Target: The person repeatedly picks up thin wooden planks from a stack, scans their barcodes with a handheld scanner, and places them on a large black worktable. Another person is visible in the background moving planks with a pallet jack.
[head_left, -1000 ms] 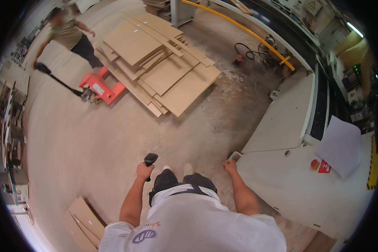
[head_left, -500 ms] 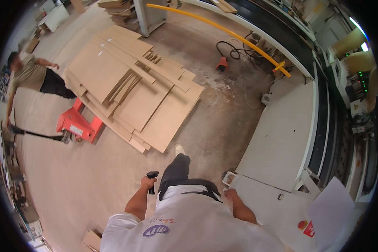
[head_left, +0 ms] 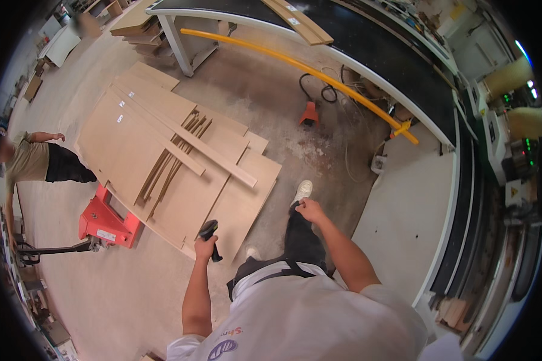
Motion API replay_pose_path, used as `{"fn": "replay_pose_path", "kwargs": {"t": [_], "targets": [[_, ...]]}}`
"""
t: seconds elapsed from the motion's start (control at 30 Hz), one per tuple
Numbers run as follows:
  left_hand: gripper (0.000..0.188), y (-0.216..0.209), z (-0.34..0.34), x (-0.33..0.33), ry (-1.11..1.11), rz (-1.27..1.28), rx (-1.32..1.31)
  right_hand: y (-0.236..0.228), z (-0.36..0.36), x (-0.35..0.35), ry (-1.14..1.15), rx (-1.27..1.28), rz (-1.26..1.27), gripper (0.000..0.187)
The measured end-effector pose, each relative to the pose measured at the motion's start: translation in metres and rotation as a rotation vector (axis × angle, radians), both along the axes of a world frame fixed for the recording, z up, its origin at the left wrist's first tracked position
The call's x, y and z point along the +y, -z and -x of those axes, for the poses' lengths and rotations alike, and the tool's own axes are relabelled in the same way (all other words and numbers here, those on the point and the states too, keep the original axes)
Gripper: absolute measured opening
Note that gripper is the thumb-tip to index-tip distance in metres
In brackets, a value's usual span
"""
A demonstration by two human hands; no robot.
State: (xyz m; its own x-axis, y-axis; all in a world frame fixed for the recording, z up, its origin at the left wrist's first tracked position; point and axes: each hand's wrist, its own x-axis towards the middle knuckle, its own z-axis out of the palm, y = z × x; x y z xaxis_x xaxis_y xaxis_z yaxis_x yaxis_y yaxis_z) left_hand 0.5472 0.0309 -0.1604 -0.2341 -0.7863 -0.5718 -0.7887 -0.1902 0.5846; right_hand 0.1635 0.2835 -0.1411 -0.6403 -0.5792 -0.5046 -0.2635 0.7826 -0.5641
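Note:
My left hand [head_left: 205,247] is wrapped round the grip of a black handheld barcode scanner [head_left: 209,230], held out over the near edge of the stacked boards. Out ahead, above my forward shoe [head_left: 304,190], my right hand [head_left: 310,211] has its fingers curled closed. A small dark patch shows at those fingertips, and I cannot make out whether it is held or part of my trouser leg. The pile of light brown boards [head_left: 247,201] lies ahead and to the left, with long narrow strips [head_left: 180,139] and several small white labels on top.
A red pallet jack [head_left: 105,219] stands at the pile's left, a person [head_left: 33,157] holding its handle. A long machine with a black bed [head_left: 367,54] and yellow bar [head_left: 295,63] runs along the far right. A red foot pedal [head_left: 309,113] and cables [head_left: 328,93] lie on the floor.
I have moved forward, closer to the boards and the machine. My right hand has swung forward from beside my hip, and my left hand has risen with the scanner.

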Motion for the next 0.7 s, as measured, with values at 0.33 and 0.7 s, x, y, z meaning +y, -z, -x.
{"fn": "replay_pose_path", "kwargs": {"t": [0.33,0.7], "targets": [[0.040,0.018,0.021,0.130,-0.421,-0.237,-0.357,-0.124,0.318,-0.184,-0.168,0.594,0.334,0.056],[0.044,-0.049,0.288,-0.021,0.031,0.062,-0.245,-0.222,0.491,-0.328,-0.114,0.698,0.259,0.063]]}}
